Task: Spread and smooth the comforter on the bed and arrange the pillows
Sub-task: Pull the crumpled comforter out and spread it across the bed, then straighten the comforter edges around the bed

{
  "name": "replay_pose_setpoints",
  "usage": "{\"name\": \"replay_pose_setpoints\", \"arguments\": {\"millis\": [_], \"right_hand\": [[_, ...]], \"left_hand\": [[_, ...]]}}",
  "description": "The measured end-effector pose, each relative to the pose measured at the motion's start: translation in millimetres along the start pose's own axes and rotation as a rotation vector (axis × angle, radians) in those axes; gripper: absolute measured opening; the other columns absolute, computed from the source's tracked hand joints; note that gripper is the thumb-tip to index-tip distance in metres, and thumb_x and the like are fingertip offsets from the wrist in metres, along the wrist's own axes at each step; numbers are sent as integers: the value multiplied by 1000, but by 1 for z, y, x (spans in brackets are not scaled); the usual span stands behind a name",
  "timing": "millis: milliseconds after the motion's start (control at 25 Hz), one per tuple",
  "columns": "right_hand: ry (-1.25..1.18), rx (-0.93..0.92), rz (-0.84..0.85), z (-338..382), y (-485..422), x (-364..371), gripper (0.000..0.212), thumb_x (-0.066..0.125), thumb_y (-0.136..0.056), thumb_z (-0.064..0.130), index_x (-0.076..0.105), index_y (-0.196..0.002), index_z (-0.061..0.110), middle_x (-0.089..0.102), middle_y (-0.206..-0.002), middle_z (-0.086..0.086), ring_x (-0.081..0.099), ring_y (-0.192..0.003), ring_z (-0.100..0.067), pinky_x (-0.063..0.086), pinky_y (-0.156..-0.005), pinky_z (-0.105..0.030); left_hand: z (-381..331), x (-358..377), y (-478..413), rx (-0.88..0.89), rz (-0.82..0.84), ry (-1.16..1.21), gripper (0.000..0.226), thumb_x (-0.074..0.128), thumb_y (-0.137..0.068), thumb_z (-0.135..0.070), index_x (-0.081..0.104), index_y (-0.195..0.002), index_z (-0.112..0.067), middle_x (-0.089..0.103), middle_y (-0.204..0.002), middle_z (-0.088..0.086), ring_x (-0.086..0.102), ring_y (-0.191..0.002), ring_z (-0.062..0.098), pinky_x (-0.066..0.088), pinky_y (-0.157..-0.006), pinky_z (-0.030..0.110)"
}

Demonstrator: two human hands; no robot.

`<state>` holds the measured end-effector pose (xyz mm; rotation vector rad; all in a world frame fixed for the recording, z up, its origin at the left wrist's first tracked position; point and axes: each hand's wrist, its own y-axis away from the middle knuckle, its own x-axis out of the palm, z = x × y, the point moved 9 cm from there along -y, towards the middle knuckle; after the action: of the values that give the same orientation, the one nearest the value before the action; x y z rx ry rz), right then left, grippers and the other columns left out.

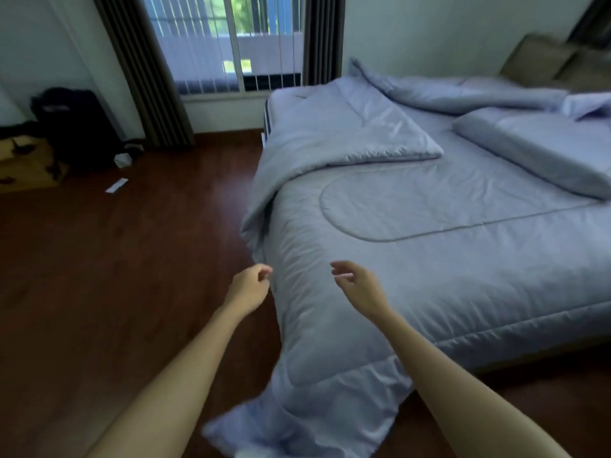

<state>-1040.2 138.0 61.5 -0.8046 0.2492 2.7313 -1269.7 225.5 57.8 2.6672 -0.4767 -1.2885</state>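
Fingers of the right hand [360, 289] are loosely parted and hold nothing, hovering over the pale blue comforter [429, 259], which covers the bed and spills off its near corner onto the wooden floor [99, 276]. The left hand [249, 287] curls its fingers toward the thumb at the comforter's hanging edge; whether they pinch fabric cannot be told. A pillow [545, 153] lies at the far right.

A: Daylight comes in through the window [228, 41] on the far wall, and the room is dim with a bluish cast.
B: A soft sheen lies on the comforter [429, 209], and a pale reflection falls across the wooden floor [211, 200].
A: The comforter's hanging near corner is smeared with blur.
B: Wide-angle distortion tilts the curtains [132, 61], and the far objects look soft and out of focus.
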Motion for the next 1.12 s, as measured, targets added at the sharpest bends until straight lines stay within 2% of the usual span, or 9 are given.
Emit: {"name": "replay_pose_setpoints", "arguments": {"millis": [80,200,400,520,640,760,920,1000,1120], "right_hand": [[-133,-85,-66,67,-16,2,29,57,-88,12,64,-104,35,71,-94,10,68,-85,-9,53,-79,-28],[-274,-198,-170,156,-32,9,33,57,-86,9,63,-97,40,71,-88,9,68,-84,-14,52,-73,-29],[-408,-283,-311,242,-48,38,34,58,-89,5,64,-95,38,69,-90,4,67,-86,-21,53,-72,-36],[-384,-288,-327,265,-69,65,33,58,-88,6,63,-98,37,69,-93,8,66,-90,-24,55,-75,-40],[-329,-288,-337,280,-102,86,35,58,-87,10,61,-101,42,70,-96,10,67,-90,-18,55,-83,-47],[-303,-311,-349,300,-142,99,35,59,-85,14,61,-102,45,70,-97,11,66,-86,-12,54,-83,-50],[-328,-405,-366,336,-212,111,33,59,-85,14,62,-104,41,70,-98,7,65,-86,-14,54,-81,-47],[-412,-418,-339,354,-252,113,31,58,-85,16,61,-109,35,69,-104,3,64,-91,-17,53,-80,-41],[-638,-331,-302,360,-313,122,30,52,-95,16,56,-124,23,63,-123,-3,64,-105,-21,54,-85,-38]], "left_hand": [[-32,-56,-12,184,-49,79,33,50,-88,-6,66,-112,-21,69,-111,-4,63,-102,12,45,-87,21],[-54,-142,-18,390,-94,149,32,53,-86,0,67,-108,-17,68,-97,-6,62,-86,8,42,-80,15],[-36,-251,-35,538,-197,213,17,60,-84,-12,65,-96,-23,68,-91,-11,64,-79,10,48,-77,21],[-25,-274,-59,560,-152,282,12,61,-85,-17,64,-94,-24,70,-91,-9,67,-84,13,52,-77,25],[-13,-283,-93,562,-99,354,13,60,-87,-15,64,-95,-23,69,-90,-9,68,-83,14,55,-76,29],[-10,-296,-133,580,-55,418,18,56,-90,-9,64,-94,-25,69,-90,-10,69,-82,13,58,-79,37],[-29,-333,-202,664,11,540,18,52,-94,-6,63,-104,-16,68,-93,-5,68,-83,11,56,-77,31],[-32,-353,-240,617,34,713,19,48,-96,-5,61,-109,-11,68,-96,-2,67,-83,10,56,-75,27],[-11,-375,-306,426,51,1030,23,44,-97,-6,60,-107,-20,67,-101,-4,65,-86,11,54,-76,27]]}}
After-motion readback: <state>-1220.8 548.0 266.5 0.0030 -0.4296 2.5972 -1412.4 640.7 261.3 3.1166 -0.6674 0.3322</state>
